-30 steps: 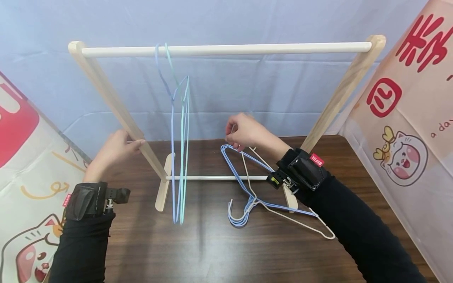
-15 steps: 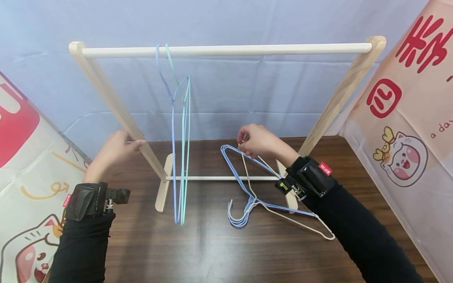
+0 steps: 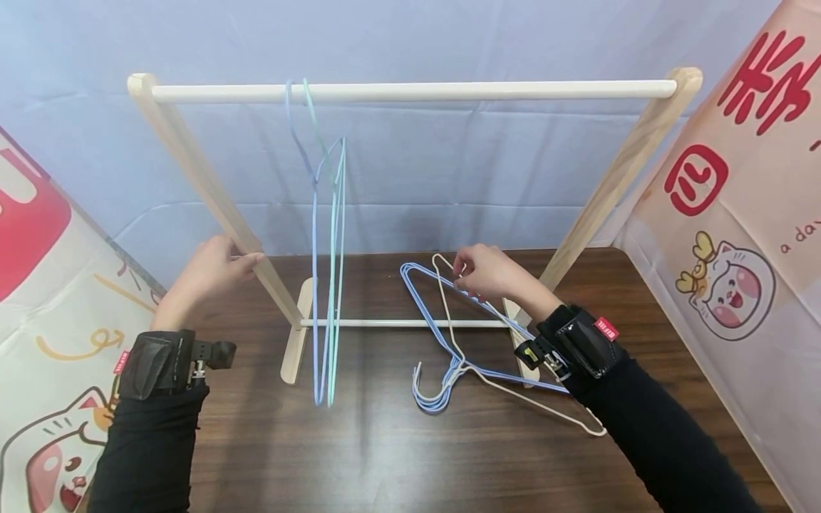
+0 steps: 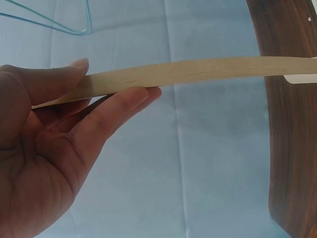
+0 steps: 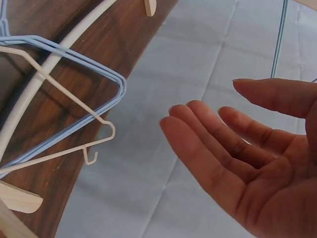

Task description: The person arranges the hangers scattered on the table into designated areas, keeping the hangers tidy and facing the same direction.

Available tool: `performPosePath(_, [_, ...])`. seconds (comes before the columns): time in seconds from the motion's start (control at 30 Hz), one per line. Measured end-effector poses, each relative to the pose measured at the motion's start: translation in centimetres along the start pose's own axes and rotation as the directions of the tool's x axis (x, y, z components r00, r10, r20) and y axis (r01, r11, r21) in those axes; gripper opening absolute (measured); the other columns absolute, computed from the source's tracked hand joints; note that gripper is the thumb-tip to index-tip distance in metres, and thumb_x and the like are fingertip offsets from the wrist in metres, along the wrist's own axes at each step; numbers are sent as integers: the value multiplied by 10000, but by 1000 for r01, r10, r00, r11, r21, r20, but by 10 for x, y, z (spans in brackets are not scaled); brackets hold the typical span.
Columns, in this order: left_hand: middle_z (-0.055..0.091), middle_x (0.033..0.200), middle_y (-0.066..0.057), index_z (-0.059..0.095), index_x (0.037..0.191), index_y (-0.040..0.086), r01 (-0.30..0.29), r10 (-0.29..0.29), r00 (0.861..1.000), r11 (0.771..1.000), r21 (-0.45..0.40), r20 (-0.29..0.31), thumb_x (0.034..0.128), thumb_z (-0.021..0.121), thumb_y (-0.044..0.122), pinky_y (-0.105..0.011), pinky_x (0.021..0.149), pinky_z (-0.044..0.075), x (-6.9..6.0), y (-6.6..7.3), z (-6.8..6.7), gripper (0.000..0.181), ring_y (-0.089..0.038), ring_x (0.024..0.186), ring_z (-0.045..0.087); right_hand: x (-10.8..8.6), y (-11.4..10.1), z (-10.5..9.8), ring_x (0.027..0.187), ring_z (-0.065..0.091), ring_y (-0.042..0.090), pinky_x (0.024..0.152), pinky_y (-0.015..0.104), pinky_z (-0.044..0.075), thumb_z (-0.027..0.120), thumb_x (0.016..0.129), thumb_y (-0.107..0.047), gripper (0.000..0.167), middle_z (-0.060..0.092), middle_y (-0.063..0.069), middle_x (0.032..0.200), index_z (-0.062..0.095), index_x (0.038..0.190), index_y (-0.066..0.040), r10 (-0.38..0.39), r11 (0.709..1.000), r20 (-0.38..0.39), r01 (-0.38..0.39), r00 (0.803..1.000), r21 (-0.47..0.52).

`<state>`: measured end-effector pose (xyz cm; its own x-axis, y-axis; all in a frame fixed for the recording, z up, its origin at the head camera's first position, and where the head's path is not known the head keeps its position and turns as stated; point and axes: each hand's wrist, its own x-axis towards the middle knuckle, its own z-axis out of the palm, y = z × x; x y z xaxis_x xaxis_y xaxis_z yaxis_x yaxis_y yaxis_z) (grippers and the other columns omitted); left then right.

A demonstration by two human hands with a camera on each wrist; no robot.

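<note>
My left hand [image 3: 214,272] grips the left wooden post [image 3: 186,155] of a clothes rack, thumb on one side and fingers on the other, as the left wrist view shows. My right hand [image 3: 492,272] hovers over the far end of a cream hanger [image 3: 447,308]. Its fingers are loosely bent and hold nothing in the right wrist view. The cream hanger lies on top of several blue hangers [image 3: 434,407], their hooks gathered toward the front. From the rack's white top rail [image 3: 449,91] hang a blue hanger [image 3: 315,285] and mint-green hanger wire [image 3: 333,249] beside it.
The rack stands on a dark wood table [image 3: 359,456]. A thin white lower bar [image 3: 385,323] joins its feet, and the right post [image 3: 622,164] rises beyond my right hand. Pale blue cloth [image 3: 410,164] backs the scene, with printed panels [image 3: 725,178] at the sides.
My right hand has moved right and slightly toward me along the cream hanger, uncovering its far corner. My left hand stays on the post. The hanging hangers barely shift.
</note>
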<state>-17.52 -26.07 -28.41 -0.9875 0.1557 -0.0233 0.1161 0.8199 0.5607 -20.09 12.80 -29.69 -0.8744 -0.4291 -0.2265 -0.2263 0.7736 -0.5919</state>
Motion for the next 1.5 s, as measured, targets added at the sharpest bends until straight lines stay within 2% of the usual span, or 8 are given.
performPosePath(0.27, [525, 622, -44, 600, 964, -77, 1, -1, 1000, 1000, -10, 3, 947, 490, 268, -279, 425, 313, 0, -1, 1, 363, -104, 455, 346, -6, 19, 12, 486, 532, 130, 492, 265, 471, 604, 810, -36, 107, 557, 48, 606, 556, 894, 10, 38, 999, -1, -38, 999, 36])
performPosePath(0.47, [470, 576, -20, 602, 894, -61, 0, 0, 1000, 1000, -1, -6, 948, 485, 267, -270, 425, 298, -1, 0, 1, 352, -95, 445, 316, -9, 32, 25, 480, 531, 122, 482, 258, 469, 626, 787, -21, 108, 550, 37, 575, 553, 860, 11, 40, 999, 3, -40, 999, 28])
performPosePath(0.63, [433, 552, -11, 593, 855, -47, 0, 0, 1000, 1000, 8, -10, 949, 479, 270, -270, 422, 285, -1, -2, 2, 349, -93, 438, 289, -13, 41, 35, 487, 523, 136, 449, 244, 445, 625, 791, -6, 126, 533, 35, 572, 540, 874, 34, 48, 996, 34, -50, 998, 68])
performPosePath(0.83, [576, 669, -87, 599, 1005, -88, -3, 3, 1000, 1000, -4, -10, 949, 484, 277, -293, 454, 336, 0, -4, 2, 387, -128, 472, 377, -11, 55, 44, 491, 536, 169, 454, 268, 450, 641, 773, -24, 128, 547, 54, 586, 530, 832, -3, 54, 995, 65, -59, 996, 81])
performPosePath(0.93, [631, 764, -157, 586, 1044, -105, -8, 8, 1000, 1000, -9, -13, 948, 489, 274, -300, 481, 360, 0, -4, 3, 403, -149, 521, 448, -9, 64, 50, 457, 526, 157, 432, 268, 449, 662, 737, -43, 148, 531, 39, 580, 528, 794, -17, 4, 998, 65, -9, 998, 70])
performPosePath(1.03, [623, 751, -158, 580, 1054, -105, -12, 11, 1000, 1000, -10, -14, 949, 489, 268, -299, 479, 359, 0, -5, 3, 399, -153, 519, 447, -10, 69, 55, 443, 501, 133, 424, 278, 451, 670, 721, -48, 160, 526, 34, 608, 540, 803, -4, -4, 999, 86, 0, 996, 47])
performPosePath(1.23, [548, 637, -62, 602, 1003, -76, -1, 1, 1000, 1000, -2, -10, 949, 486, 268, -285, 444, 332, 0, -5, 3, 367, -119, 462, 363, -15, 70, 64, 488, 477, 127, 457, 335, 484, 669, 736, -39, 193, 499, 31, 639, 543, 873, 13, 85, 996, 160, -88, 984, 14])
performPosePath(1.5, [599, 697, -86, 592, 1047, -108, -7, 7, 1000, 1000, -12, -3, 950, 487, 269, -283, 440, 327, 1, -3, 2, 403, -122, 460, 379, -17, 82, 87, 458, 471, 135, 428, 315, 476, 690, 739, -44, 206, 456, 21, 551, 519, 853, -37, 187, 981, 234, -193, 954, 3])
